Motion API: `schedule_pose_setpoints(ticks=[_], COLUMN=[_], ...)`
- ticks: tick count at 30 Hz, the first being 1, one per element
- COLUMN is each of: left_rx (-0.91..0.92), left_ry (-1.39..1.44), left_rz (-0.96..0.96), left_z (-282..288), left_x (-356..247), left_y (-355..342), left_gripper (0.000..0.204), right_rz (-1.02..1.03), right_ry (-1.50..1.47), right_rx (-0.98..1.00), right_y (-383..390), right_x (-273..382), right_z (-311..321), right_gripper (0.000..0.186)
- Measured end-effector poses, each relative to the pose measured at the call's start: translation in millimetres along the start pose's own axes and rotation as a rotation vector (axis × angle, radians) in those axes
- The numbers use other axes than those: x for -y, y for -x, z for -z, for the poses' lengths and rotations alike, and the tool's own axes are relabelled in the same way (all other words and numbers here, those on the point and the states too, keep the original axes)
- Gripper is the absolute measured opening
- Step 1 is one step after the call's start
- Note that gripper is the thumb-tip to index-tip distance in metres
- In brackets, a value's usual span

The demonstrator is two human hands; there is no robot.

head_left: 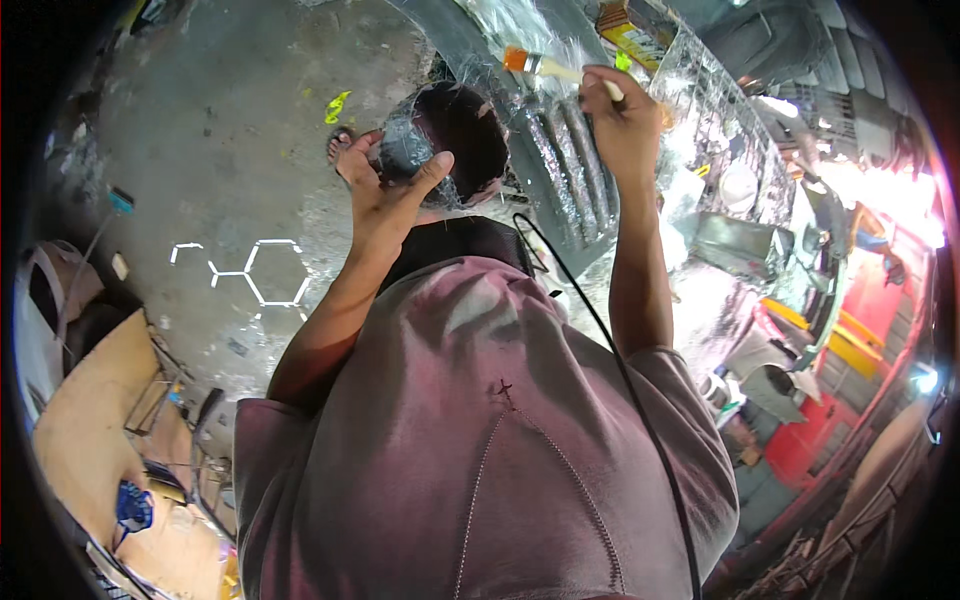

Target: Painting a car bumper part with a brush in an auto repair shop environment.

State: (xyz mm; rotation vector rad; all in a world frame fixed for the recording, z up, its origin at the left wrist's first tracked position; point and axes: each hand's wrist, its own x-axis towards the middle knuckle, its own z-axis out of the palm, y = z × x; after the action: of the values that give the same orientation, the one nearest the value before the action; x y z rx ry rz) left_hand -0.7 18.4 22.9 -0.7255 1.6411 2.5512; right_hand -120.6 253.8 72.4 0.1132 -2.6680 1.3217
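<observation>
My left hand (385, 190) grips a round, open container (403, 143) with a dirty grey outer wall and a dark inside. Its thumb lies over the rim, and the other fingers go round the outer side. The container is tilted so that its mouth faces up and to the right; what lies in it is too dark to make out. Up and to the right, my right hand (622, 115) pinches the pale handle of a paintbrush (558, 70). The orange bristles point left, over a grey ribbed panel (597, 205) with a wet, shiny surface.
A yellow and brown box (640, 35) stands beyond my right hand. On the concrete floor (230, 120) lie a yellow-green scrap (337, 107) and white strips forming a hexagon (277, 272). A black cable (600, 320) runs down across my shirt. Clutter lines the right side.
</observation>
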Motion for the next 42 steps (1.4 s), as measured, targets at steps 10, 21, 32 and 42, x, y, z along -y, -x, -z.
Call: schedule_pose_setpoints(ticks=[10, 21, 32, 42], left_rx=[-0.009, -0.171, -0.102, -0.010], left_ry=[0.000, -0.410, -0.316, 0.002], left_rz=[-0.170, -0.393, -0.382, -0.221], left_z=[-7.1, -1.7, -9.2, -10.0], left_x=[-10.3, 1.2, -9.4, -5.6], left_y=[-1.2, -7.3, -4.7, -6.0], left_gripper=[0.072, 0.079, 0.073, 0.072], right_rz=[0.605, 0.641, 0.625, 0.864], right_ry=[0.761, 0.545, 0.446, 0.805], right_rx=[0.241, 0.168, 0.072, 0.356], right_y=[-58.0, -102.2, -85.8, -6.6], right_x=[-6.0, 14.4, 4.8, -52.8], right_z=[-64.7, -73.3, -45.1, -34.5], right_gripper=[0.009, 0.013, 0.012, 0.012])
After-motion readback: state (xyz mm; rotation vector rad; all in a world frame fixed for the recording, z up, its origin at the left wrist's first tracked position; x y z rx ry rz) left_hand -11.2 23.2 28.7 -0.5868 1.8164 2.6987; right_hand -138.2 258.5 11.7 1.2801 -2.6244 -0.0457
